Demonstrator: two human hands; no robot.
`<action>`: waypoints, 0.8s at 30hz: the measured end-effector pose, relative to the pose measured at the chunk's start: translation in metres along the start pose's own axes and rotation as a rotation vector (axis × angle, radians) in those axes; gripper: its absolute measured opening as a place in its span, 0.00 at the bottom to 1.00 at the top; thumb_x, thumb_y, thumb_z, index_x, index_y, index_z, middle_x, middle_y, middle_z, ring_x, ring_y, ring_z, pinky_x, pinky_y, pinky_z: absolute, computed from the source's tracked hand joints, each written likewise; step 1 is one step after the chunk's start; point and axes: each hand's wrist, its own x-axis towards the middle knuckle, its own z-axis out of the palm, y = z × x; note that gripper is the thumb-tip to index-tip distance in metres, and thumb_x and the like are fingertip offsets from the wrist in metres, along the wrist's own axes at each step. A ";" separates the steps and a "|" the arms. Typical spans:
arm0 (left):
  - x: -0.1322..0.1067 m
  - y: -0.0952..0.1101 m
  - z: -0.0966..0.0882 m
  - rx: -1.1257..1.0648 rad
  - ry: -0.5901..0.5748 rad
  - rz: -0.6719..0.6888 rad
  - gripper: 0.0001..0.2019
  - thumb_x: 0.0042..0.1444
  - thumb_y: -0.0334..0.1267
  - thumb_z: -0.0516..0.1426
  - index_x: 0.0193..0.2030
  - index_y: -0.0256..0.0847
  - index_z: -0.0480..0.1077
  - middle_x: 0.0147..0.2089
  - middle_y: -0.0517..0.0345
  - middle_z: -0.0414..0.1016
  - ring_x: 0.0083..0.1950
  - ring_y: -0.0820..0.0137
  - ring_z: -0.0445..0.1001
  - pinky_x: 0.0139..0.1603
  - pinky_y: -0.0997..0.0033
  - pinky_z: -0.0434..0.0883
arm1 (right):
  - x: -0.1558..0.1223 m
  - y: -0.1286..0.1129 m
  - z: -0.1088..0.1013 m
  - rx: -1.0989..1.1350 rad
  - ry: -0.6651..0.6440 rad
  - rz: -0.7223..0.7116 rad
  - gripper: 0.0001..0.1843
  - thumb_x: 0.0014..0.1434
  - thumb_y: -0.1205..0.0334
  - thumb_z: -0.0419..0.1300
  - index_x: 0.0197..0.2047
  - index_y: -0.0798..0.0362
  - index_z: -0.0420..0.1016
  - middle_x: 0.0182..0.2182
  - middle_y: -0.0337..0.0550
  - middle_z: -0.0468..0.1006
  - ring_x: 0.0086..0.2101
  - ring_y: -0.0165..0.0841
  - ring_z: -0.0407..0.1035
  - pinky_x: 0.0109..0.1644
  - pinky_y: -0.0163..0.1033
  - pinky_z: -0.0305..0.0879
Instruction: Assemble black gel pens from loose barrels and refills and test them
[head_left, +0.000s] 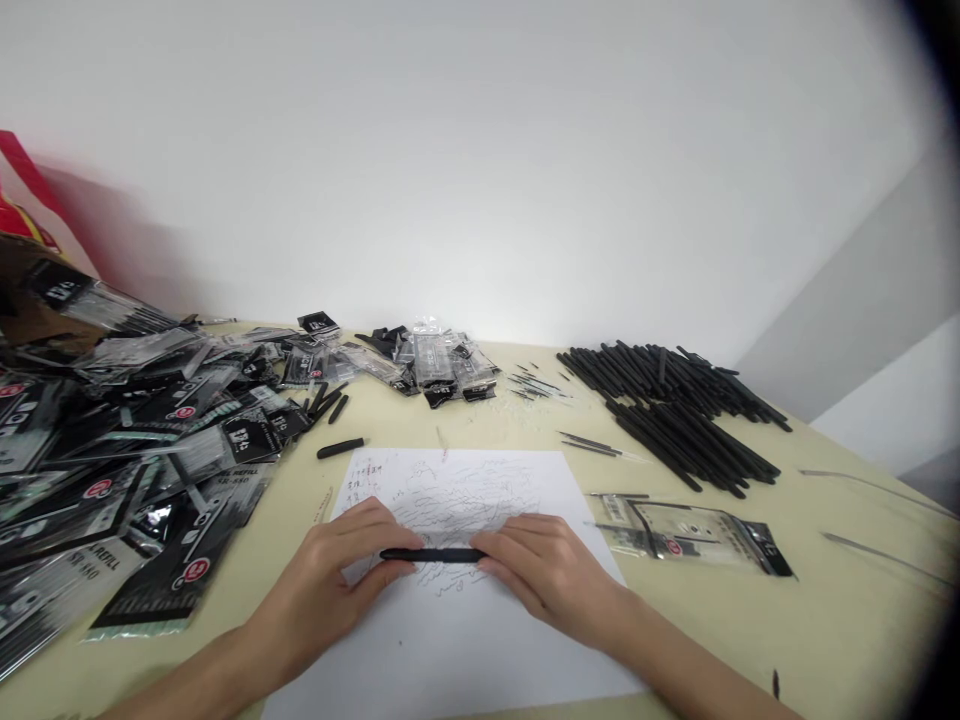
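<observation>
A black pen (pixel 442 555) lies level between my two hands, just over a scribbled sheet of white paper (pixel 450 660). My left hand (pixel 349 570) pinches its left end between thumb and fingers. The other end is gripped by the fingers of my right hand (pixel 540 570). Dark pen strokes cover the upper half of the paper, part of them hidden behind the hands. Just beyond the paper's upper left corner lies a loose black pen cap (pixel 340 449).
Refill packets (pixel 165 560) are heaped on the left. Several more packets (pixel 442 365) lie at the back. Loose refills (pixel 540 382) sit beside them. Black pens (pixel 690 440) are piled at right, behind a clear refill packet (pixel 697 535). A white wall (pixel 480 170) stands behind the table.
</observation>
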 end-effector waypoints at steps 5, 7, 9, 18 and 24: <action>0.000 0.000 -0.001 0.004 -0.001 0.016 0.08 0.55 0.28 0.55 0.39 0.41 0.72 0.32 0.56 0.73 0.34 0.70 0.69 0.34 0.71 0.68 | -0.001 -0.001 0.002 0.002 0.019 -0.008 0.12 0.67 0.62 0.44 0.43 0.56 0.66 0.25 0.41 0.75 0.23 0.29 0.67 0.28 0.34 0.62; 0.001 0.001 -0.001 0.007 0.013 0.014 0.08 0.55 0.28 0.55 0.39 0.41 0.72 0.31 0.56 0.73 0.34 0.70 0.69 0.34 0.71 0.68 | -0.002 -0.002 0.002 0.006 0.027 -0.012 0.11 0.67 0.63 0.45 0.44 0.57 0.65 0.26 0.41 0.75 0.25 0.29 0.68 0.28 0.34 0.63; 0.001 0.001 -0.002 0.011 0.022 0.004 0.08 0.55 0.28 0.55 0.39 0.41 0.71 0.32 0.56 0.73 0.34 0.70 0.69 0.35 0.71 0.68 | -0.002 -0.004 0.002 0.002 0.034 -0.014 0.11 0.66 0.63 0.45 0.46 0.56 0.64 0.28 0.42 0.74 0.26 0.30 0.69 0.28 0.33 0.63; 0.002 0.001 -0.002 0.012 0.032 -0.019 0.07 0.54 0.27 0.56 0.38 0.41 0.71 0.31 0.58 0.72 0.35 0.71 0.69 0.35 0.73 0.68 | 0.000 -0.011 -0.003 0.111 -0.007 0.040 0.08 0.63 0.68 0.45 0.46 0.55 0.58 0.31 0.42 0.72 0.29 0.31 0.67 0.30 0.35 0.64; 0.002 0.002 -0.003 0.016 0.037 0.015 0.08 0.54 0.26 0.56 0.38 0.40 0.72 0.31 0.58 0.72 0.34 0.72 0.69 0.35 0.73 0.68 | -0.002 -0.008 0.000 0.091 0.042 0.018 0.05 0.65 0.65 0.46 0.42 0.54 0.60 0.29 0.42 0.73 0.28 0.30 0.67 0.31 0.34 0.63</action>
